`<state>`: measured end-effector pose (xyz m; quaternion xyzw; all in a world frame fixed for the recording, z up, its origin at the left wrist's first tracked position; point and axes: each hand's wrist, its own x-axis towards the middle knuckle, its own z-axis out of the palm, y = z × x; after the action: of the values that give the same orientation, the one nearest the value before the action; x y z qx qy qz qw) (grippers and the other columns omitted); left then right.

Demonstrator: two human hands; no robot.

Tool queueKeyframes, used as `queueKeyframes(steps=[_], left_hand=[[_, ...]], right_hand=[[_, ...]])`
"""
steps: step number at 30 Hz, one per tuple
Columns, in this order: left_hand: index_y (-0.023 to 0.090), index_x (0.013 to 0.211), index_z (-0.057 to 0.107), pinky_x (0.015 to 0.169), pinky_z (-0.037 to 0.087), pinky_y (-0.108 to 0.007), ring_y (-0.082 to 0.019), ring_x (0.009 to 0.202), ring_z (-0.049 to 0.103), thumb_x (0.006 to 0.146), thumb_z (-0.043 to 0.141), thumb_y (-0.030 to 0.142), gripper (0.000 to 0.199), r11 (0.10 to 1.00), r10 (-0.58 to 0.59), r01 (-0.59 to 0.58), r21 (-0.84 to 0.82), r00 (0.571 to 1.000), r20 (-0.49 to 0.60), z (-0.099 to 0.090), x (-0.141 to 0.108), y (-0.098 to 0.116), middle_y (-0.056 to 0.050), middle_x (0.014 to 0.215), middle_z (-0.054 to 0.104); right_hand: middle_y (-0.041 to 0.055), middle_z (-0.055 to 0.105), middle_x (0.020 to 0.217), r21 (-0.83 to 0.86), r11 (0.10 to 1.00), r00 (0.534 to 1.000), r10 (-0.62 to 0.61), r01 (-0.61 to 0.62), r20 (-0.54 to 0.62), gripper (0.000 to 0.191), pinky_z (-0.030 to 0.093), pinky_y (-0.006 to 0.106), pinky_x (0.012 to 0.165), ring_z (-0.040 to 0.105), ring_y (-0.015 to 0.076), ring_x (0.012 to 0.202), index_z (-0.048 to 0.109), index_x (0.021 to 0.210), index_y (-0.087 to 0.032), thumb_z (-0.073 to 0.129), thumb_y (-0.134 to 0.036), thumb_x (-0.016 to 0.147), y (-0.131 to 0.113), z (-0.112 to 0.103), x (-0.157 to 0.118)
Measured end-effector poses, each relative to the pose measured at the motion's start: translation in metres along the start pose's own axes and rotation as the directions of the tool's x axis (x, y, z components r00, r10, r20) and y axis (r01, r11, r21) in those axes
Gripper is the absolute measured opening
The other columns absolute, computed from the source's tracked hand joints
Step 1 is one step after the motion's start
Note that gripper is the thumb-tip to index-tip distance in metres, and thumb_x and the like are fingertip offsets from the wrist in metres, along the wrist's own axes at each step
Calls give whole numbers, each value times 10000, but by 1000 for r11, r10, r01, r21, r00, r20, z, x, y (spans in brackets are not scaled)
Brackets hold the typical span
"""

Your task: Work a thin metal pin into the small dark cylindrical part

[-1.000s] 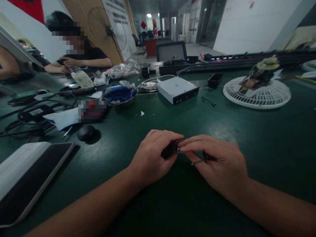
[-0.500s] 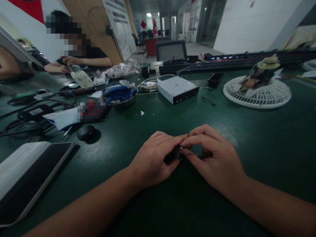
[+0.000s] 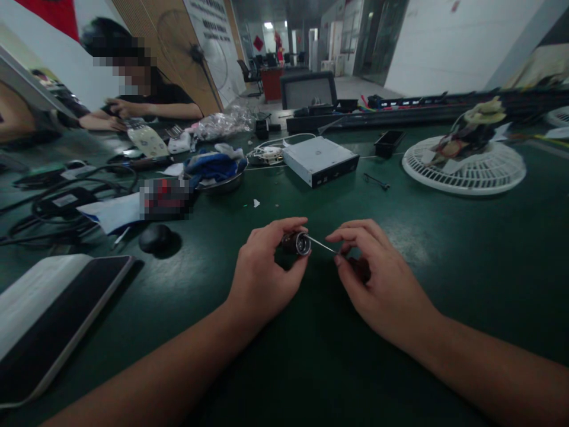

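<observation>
My left hand (image 3: 262, 267) grips a small dark brown cylinder (image 3: 291, 242) between thumb and fingers. Its round end, with a silvery ring (image 3: 303, 244) and a hollow-looking inside, faces right. My right hand (image 3: 382, 270) pinches a thin, shiny metal rod (image 3: 320, 244) between thumb and fingertips. The rod slants up to the left, and its far tip is at the upper rim of the cylinder; whether it touches cannot be made out. Something dark reddish shows under the curled right fingers, its kind unclear. Both hands are above the green tabletop (image 3: 284, 373).
Ahead lie an optical disc drive (image 3: 320, 160), a small wrench (image 3: 377, 181) and a white fan grille with a motor (image 3: 464, 169). Leftward are a round black object (image 3: 155, 238), cables (image 3: 71, 201), a metal bowl with blue cloth (image 3: 217, 166) and a tablet-like slab (image 3: 62, 320). A person (image 3: 142, 101) sits across.
My hands have drawn apart, the left moving left and up. The cylinder's ringed end has come into fuller view, and the metal rod now shows in the gap between the hands.
</observation>
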<state>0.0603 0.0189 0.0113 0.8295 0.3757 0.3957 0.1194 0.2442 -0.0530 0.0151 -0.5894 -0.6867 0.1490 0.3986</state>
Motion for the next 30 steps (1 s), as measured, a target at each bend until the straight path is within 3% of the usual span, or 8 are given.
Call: queueKeyframes(steps=[3,9,18,22,25,30], left_hand=[[235,1175,621,877,557,-385,-210,960,709,785,727,110,423,999,-38,38,4,999,-10,0,0,0,-22,1070,745],[237,1154,640,866,560,-393,-216,960,707,779,723,103,408,1000,1,-1,22,1000,2,-1,0,-1,-22,1075,751],[242,1082,697,868,534,-414,-212,921,691,759,708,54,374,997,67,-69,45,996,50,-3,0,-1,-5,987,757],[241,1086,706,872,520,-407,-210,927,681,744,696,18,409,997,43,-46,63,998,43,-2,0,0,0,994,755],[239,1083,704,892,509,-396,-206,951,677,750,691,11,404,994,95,-99,45,992,83,-1,0,1,8,1010,761],[238,1092,695,896,506,-393,-211,966,671,750,686,7,413,987,145,-151,58,985,93,-1,0,1,7,1035,765]], right_hand=[[31,609,1131,-9,999,998,-42,43,55,276,515,284,721,617,145,890,659,1082,-227,503,-68,920,1,0,1],[14,670,1046,-11,996,992,-90,91,87,297,520,293,762,639,149,879,684,1093,-212,536,-49,894,-1,0,-1],[28,683,1068,-72,995,996,-60,64,64,333,533,305,728,654,159,870,715,1124,-217,529,-59,897,0,-1,-2],[24,685,1066,-43,990,984,-125,131,127,359,536,309,753,655,160,898,719,1129,-217,533,-42,876,1,-1,-3],[27,682,1084,-21,985,980,-168,171,107,382,537,319,798,651,160,933,709,1159,-219,524,-35,880,1,-1,-3],[36,684,1074,-98,990,992,-97,105,75,355,543,348,779,652,173,901,717,1143,-224,513,-58,906,2,0,-3]])
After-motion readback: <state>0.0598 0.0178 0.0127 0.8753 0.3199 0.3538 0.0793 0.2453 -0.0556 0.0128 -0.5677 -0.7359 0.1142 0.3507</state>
